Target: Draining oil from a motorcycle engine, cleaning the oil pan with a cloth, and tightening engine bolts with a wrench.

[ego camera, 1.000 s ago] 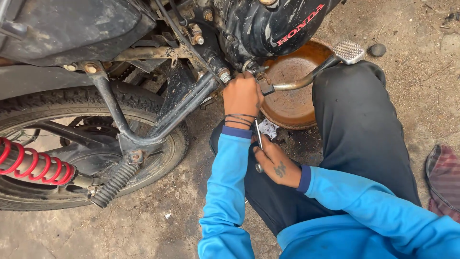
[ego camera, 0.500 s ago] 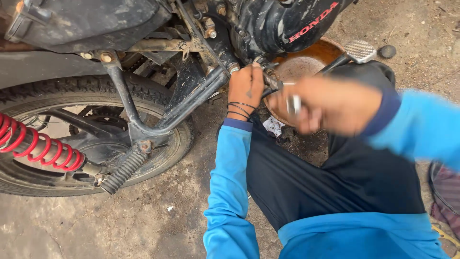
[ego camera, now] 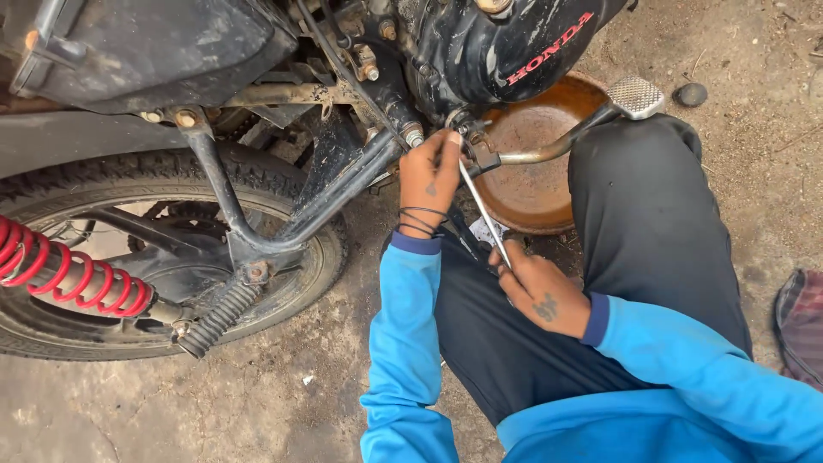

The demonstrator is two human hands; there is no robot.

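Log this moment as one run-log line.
left hand: at lever clamp under engine | right hand: gripping wrench | rusty pan: on ground behind lever

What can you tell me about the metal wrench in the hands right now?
The wrench is a slim, bright steel tool with a long straight shaft, looking clean and shiny. It lies slanted, its upper end at the fitting under the motorcycle engine, beside the kick lever, its lower end toward the person. The right hand grips the lower end; the left hand steadies the upper end with its fingertips. The head itself is hidden by the fingers, so its type cannot be told. Behind it sits a rusty round pan.
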